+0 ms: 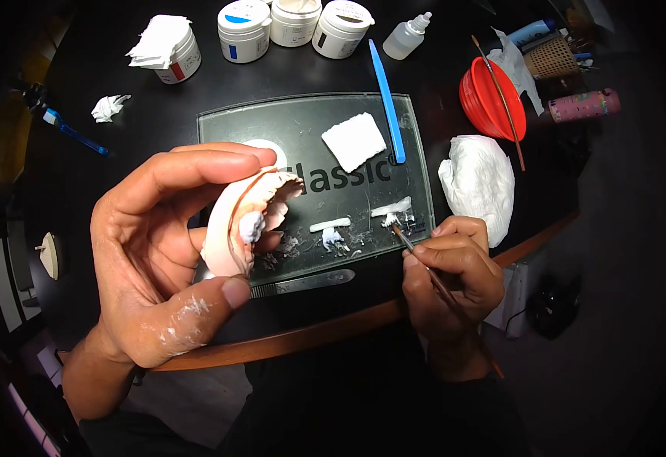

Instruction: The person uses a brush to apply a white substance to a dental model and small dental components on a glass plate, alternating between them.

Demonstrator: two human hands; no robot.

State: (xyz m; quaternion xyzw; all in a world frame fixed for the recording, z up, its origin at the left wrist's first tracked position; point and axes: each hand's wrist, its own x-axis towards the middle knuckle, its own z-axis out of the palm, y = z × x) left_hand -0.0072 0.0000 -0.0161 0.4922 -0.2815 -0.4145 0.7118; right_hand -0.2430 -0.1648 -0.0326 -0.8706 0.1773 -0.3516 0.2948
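A pinkish dental model (230, 221) is held up in my left hand (146, 236), between the fingers above and the thumb below. One tooth on it (251, 227) is coated in pale bluish-white paste. White powder smears my left thumb. My right hand (459, 270) grips a thin brush (441, 286) like a pen, its tip in a white paste smear (391, 213) on the glass slab (287, 126). Left of that lies another patch of white and bluish paste (333, 236). A folded white gauze pad (354, 142) and a blue plastic stick (388, 103) rest on the slab.
Several white jars (243, 34) and a dropper bottle (408, 36) stand at the back. On the right are a red bowl (479, 99) with a brush across it and a crumpled tissue (479, 186). A metal spatula (310, 282) lies along the slab's near edge. A blue toothbrush (74, 132) lies left.
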